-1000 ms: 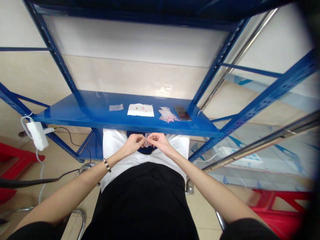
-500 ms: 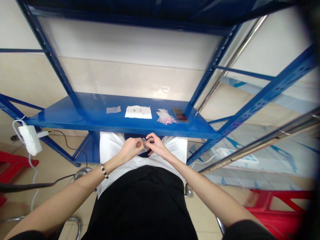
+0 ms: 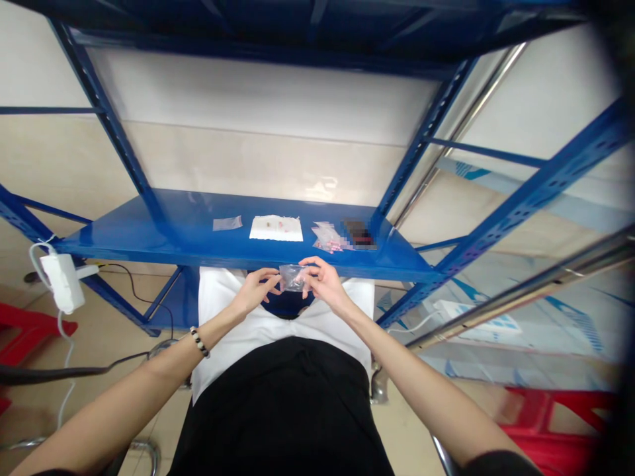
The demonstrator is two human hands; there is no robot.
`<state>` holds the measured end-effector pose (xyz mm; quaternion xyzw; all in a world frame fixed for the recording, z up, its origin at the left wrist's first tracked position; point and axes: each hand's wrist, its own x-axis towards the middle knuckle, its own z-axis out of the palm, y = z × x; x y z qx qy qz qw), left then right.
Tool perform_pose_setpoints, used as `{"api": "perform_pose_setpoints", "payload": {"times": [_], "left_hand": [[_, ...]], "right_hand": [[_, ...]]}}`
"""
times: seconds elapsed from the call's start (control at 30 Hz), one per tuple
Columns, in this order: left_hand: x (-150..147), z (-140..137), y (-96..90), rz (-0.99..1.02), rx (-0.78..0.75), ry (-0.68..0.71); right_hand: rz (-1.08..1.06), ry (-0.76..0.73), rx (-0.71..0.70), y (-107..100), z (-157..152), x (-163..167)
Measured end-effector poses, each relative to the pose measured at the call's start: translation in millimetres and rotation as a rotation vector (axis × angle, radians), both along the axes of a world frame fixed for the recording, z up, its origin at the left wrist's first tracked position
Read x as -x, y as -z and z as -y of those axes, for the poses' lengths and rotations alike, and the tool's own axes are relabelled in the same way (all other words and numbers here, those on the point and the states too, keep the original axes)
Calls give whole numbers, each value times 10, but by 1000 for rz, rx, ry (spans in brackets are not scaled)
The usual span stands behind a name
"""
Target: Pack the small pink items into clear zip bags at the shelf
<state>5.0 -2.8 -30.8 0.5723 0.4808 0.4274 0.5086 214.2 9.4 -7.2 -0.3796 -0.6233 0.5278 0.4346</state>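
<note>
A small clear plastic bag (image 3: 292, 278) is stretched between my hands, just in front of the shelf edge and above my lap. My left hand (image 3: 260, 288) pinches its left end. The right end is gripped by my right hand (image 3: 320, 284). Something small and pinkish shows inside the bag, too small to name. On the blue shelf (image 3: 188, 241) lies a white paper sheet (image 3: 260, 233) with several tiny pieces on it. To its left is a flat clear bag (image 3: 227, 224), and to its right a pile of clear bags (image 3: 326, 235) with pink bits.
A dark flat object (image 3: 358, 233), partly blurred out, lies at the shelf's right. A white power strip (image 3: 64, 281) hangs at the left post. Red stools (image 3: 550, 423) stand at both sides, and a metal rail (image 3: 536, 277) crosses on the right.
My hands have moved apart, and the bag that was bunched between my fingers is now spread flat. The view has shifted slightly.
</note>
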Motion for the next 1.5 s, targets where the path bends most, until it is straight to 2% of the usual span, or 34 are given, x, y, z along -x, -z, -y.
{"api": "perform_pose_setpoints", "payload": {"times": [0.07,0.17,0.33,0.47,0.6,0.73,0.83,0.9,1.0,1.17,1.5], "left_hand": [[7,-9,23,106,118,54],[-8,15,59,262,216,117],[47,-66,33,438,242,11],[228,-424,-177,550,130,-130],[446,-953,-435,577,16,-250],[653,-1397,-559,410,2,-289],[782,-1606,-571,275,45,-296],[836,-1702,-567,229,52,-303],[854,-1820,-577,154,41,-299],[765,-1987,-660,-2,-5,-256],[515,-2191,-932,-346,-65,-157]], "right_hand": [[-28,2,34,-14,-25,-15],[-40,7,85,-18,-36,-17],[-126,57,83,-47,-14,-34],[-217,132,-9,-133,-195,17],[-265,243,-172,-232,-752,251],[-294,406,-226,-240,-1506,544],[-168,470,-215,-189,-1952,711],[-49,492,-221,-134,-2126,790],[65,505,-255,-31,-2219,860],[102,496,-298,107,-2196,885],[190,525,-319,122,-2207,864]]}}
